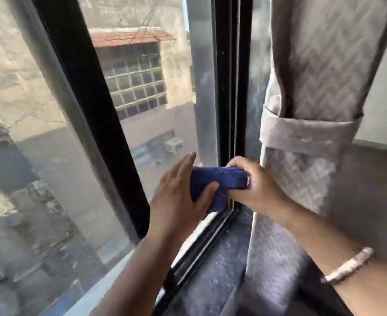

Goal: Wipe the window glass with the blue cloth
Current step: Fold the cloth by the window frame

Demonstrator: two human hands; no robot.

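A folded dark blue cloth (215,182) is held between both hands, low down in front of the window glass (156,92) near the black vertical frame. My right hand (254,185) grips the cloth's right end, fingers curled around it. My left hand (176,192) lies against the cloth's left side, fingers stretched out and thumb pressing on the cloth's front. The cloth's lower part hangs toward the bottom track. Another dusty pane (28,133) lies to the left.
A black sliding frame bar (90,106) crosses the window diagonally. A grey patterned curtain (309,110), tied with a band, hangs just right of my right hand. The dusty sill (222,265) and black bottom track (201,245) run below. A bracelet (347,265) circles my right wrist.
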